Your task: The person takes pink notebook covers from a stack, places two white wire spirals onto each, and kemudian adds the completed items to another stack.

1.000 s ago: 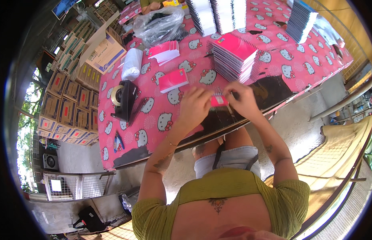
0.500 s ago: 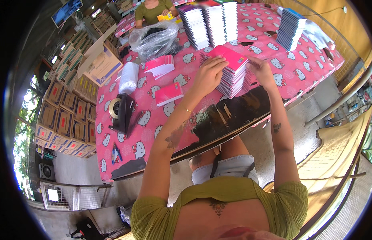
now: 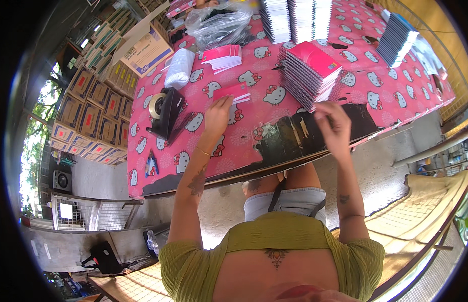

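Note:
My left hand (image 3: 218, 117) is closed on the near left edge of a small pile of pink booklets (image 3: 234, 92), whose white page edges show on the right. Loosely curled, with its fingers apart, my right hand (image 3: 334, 126) holds nothing. It is just in front of a tall stack of pink-covered spiral notebooks (image 3: 312, 75), near the table's front edge. Another pile of pink booklets (image 3: 222, 58) lies farther back, slightly fanned.
A black tape dispenser (image 3: 167, 114), a white plastic roll (image 3: 179, 69) and blue-handled cutters (image 3: 152, 163) lie to the left. Behind are a clear plastic bag (image 3: 219, 27), white-paged notebook stacks (image 3: 300, 21) and dark spiral notebooks (image 3: 396, 40). Cartons (image 3: 90, 118) stand beside the table (image 3: 274, 118).
My left hand has left the notebook stack and reached left to the nearer pink booklets. My right hand has come away from the stack's side toward me. The view has tilted down.

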A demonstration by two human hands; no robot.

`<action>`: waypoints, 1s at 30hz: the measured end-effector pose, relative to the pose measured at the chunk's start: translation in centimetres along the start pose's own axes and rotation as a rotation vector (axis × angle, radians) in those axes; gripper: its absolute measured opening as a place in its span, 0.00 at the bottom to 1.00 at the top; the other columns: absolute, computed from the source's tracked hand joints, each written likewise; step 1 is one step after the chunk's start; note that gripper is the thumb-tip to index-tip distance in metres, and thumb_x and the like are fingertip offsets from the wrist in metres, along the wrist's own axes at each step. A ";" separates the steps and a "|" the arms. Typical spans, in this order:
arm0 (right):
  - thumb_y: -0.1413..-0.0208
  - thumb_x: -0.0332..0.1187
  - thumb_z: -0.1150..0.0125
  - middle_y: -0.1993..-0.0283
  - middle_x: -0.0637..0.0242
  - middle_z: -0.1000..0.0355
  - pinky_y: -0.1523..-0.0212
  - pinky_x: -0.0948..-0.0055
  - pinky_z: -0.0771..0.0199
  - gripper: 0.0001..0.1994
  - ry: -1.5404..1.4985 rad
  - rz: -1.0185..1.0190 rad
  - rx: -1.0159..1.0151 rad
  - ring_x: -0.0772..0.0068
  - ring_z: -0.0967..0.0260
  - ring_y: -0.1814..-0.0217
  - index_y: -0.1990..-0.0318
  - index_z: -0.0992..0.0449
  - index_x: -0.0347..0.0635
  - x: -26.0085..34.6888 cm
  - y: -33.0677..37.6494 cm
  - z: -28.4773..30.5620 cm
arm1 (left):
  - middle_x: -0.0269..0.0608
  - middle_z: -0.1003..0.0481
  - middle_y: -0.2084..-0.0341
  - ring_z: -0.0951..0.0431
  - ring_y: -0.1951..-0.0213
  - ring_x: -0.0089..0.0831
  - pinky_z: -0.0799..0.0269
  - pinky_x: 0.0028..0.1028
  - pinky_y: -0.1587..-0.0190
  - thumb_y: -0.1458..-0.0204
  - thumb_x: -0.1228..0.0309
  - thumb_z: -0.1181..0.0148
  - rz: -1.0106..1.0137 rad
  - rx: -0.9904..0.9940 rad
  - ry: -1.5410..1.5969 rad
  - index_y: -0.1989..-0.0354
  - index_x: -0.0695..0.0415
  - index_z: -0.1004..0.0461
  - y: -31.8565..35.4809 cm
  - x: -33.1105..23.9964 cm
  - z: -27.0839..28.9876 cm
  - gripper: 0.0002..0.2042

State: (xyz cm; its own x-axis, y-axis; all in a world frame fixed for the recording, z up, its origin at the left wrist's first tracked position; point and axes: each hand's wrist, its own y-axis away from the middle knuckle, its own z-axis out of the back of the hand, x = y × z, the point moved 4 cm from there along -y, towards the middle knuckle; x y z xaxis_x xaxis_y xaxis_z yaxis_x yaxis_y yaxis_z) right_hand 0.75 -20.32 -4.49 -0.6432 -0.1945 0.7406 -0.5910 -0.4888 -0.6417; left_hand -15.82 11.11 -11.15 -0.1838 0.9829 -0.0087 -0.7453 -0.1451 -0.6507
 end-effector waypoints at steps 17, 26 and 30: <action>0.49 0.22 0.32 0.56 0.59 0.22 0.52 0.71 0.25 0.20 -0.153 -0.190 0.167 0.69 0.24 0.54 0.47 0.25 0.38 -3.5 2.8 -9.1 | 0.40 0.24 0.61 0.25 0.59 0.39 0.33 0.39 0.56 0.55 0.76 0.40 -0.122 0.002 0.143 0.57 0.56 0.22 -1.0 -11.3 3.9 0.14; 0.48 0.20 0.32 0.59 0.59 0.22 0.55 0.76 0.26 0.17 -0.276 -0.360 0.125 0.77 0.26 0.57 0.50 0.27 0.36 -6.2 5.6 -8.1 | 0.49 0.23 0.67 0.23 0.60 0.47 0.26 0.43 0.58 0.47 0.74 0.43 0.457 0.071 -0.365 0.64 0.59 0.23 8.6 8.8 5.8 0.06; 0.47 0.21 0.32 0.56 0.61 0.23 0.52 0.76 0.27 0.17 -0.384 -0.420 0.226 0.77 0.27 0.53 0.50 0.25 0.36 -6.8 5.5 -8.9 | 0.49 0.26 0.67 0.23 0.61 0.49 0.26 0.46 0.60 0.46 0.74 0.43 0.417 0.056 -0.423 0.60 0.61 0.24 9.3 8.9 5.2 0.07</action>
State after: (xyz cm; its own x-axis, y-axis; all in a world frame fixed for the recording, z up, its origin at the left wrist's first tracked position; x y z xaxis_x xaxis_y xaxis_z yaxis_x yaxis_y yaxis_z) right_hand -2.45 -14.14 -14.80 -0.1307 -0.2182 0.9671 -0.6111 -0.7504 -0.2519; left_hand -27.76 17.89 -13.33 -0.6988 0.7131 0.0562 -0.5862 -0.5259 -0.6162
